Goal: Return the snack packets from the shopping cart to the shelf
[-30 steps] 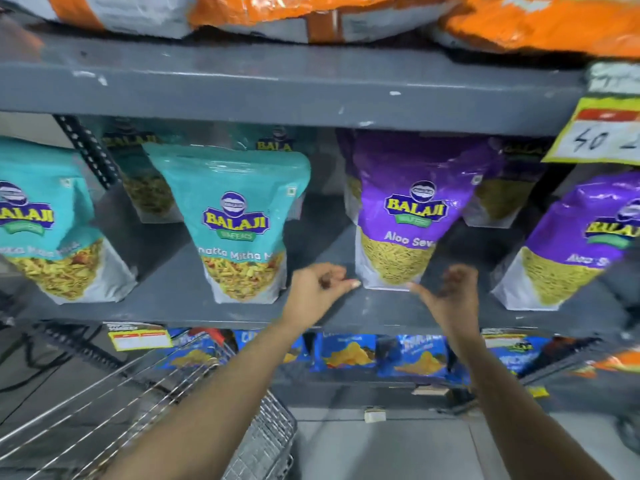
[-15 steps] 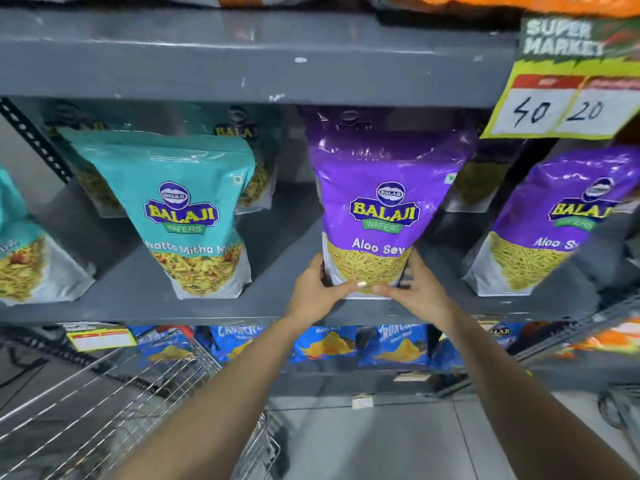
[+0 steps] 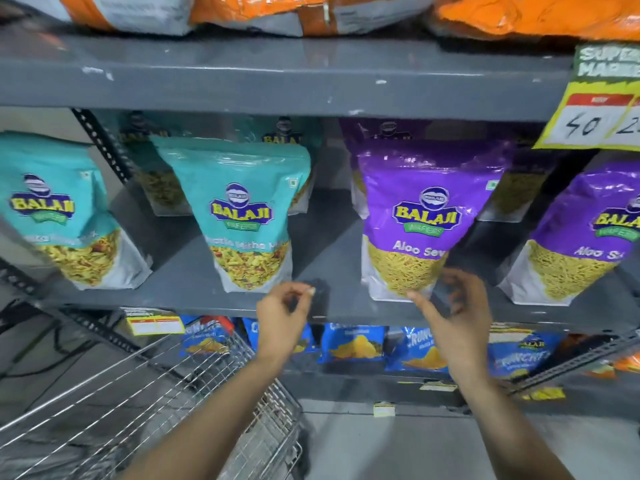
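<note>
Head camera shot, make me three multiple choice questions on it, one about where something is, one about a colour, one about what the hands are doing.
1. Where does the shopping cart sit?
A. Lower left, below the shelf
B. Upper right
C. On the top shelf

2. What colour is the Aloo Sev packet in front of the right hand?
A. Orange
B. Teal
C. Purple

3. What are the hands holding?
A. One packet each
B. Nothing
C. One packet between them

Answers:
1. A, its wire basket fills the lower left corner.
2. C, its upper part is purple.
3. B, the left hand and the right hand are both empty, and the packet stands on the shelf unheld.
</note>
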### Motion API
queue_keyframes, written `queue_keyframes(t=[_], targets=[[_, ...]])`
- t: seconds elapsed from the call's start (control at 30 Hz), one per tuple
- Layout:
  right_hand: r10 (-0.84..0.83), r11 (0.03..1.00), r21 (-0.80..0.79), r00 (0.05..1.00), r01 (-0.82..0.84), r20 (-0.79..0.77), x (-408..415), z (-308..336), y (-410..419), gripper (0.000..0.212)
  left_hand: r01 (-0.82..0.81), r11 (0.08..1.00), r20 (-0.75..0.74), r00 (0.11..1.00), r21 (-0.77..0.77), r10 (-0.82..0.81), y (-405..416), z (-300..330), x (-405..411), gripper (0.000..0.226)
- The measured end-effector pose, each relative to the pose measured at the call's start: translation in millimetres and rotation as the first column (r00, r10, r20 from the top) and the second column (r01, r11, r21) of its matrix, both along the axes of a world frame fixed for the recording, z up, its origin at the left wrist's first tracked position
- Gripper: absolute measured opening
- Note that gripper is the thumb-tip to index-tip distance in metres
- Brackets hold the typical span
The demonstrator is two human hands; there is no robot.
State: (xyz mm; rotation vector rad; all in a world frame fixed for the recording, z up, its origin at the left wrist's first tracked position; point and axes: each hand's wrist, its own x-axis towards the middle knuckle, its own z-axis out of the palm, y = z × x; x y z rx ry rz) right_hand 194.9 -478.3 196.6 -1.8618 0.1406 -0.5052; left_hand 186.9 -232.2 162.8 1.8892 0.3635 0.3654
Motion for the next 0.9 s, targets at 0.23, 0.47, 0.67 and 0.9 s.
queue_keyframes(t=[0.23, 0.47, 0.67, 0.9], targets=[[0.443, 0.876, -0.094, 0.866, -0.474, -0.231, 21, -25, 144, 0.068, -0.168, 0.98, 0.039, 0.984, -0.111, 0.173, 121, 16, -17, 0.066], [0.537, 0.805, 0.019, 0.715, -0.593, -0.448, 65, -43, 196, 0.123, 0.222, 0.973, -0.135, 0.964, -0.07, -0.229, 148, 7, 23, 0.083], [0.538, 0.821, 0.027, 0.758, -0.57, -0.369, 57, -41, 200, 0.067, 0.166, 0.978, -0.081, 0.981, -0.127, -0.177, 146, 3, 17, 0.066], [0.547, 0.82, 0.067, 0.743, -0.569, -0.385, 41, -26, 198, 0.083, 0.116, 0.974, -0.105, 0.985, -0.193, -0.138, 143, 13, 6, 0.104]])
